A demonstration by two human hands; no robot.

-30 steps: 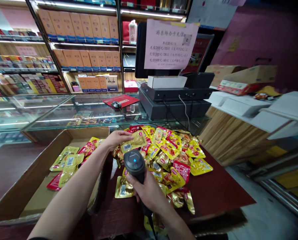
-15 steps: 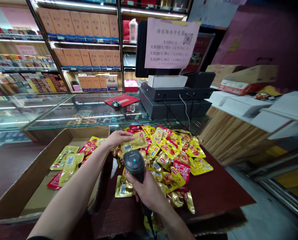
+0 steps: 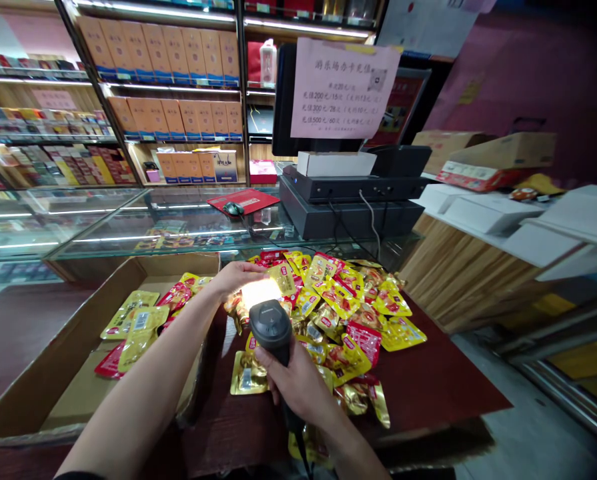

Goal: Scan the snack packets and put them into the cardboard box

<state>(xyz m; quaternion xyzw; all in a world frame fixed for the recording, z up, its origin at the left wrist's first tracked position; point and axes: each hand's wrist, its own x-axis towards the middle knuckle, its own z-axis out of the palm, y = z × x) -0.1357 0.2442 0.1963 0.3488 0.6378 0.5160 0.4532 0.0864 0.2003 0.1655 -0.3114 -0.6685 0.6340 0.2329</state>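
Note:
My right hand is wrapped round the handle of a black barcode scanner, whose cable runs down towards me. A bright light from its head falls on a gold snack packet. That packet is in my left hand, its fingers closed on the upper edge; the glare washes out its lower part. Beneath and to the right spreads a heap of snack packets in yellow, red and gold. Left of my left forearm, a cardboard box holds several similar packets.
The dark red table carries the heap and box. Behind it stands a glass counter with a mouse on a red mat, a cash drawer and a monitor with a paper sign. White boxes stand at right.
The scanner's light has come on and now shines brightly on the packet; the blue light on its head no longer shows. Both hands are nearly in the same place.

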